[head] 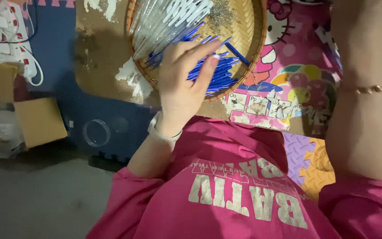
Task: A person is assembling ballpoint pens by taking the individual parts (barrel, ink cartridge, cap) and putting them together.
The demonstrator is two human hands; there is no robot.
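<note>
Overhead, left hand (186,75) fingers loosely spread, resting on blue pen refills (217,73) heaped in a round woven bamboo tray (255,42), long axes slanting lower-left to upper-right, right hand out of frame, grip untellable

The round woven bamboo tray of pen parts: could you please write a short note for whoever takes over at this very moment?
Left hand: over the near rim of the round woven bamboo tray, fingers among the thin blue plastic pen refills; whether it grips one cannot be told.
Right hand: out of view; only the forearm with a beaded bracelet shows, raised at the right.
In the tray: clear plastic pen barrels at the far left, small metal springs behind, refills in front.
Done and left: no finished pens are visible.
</note>
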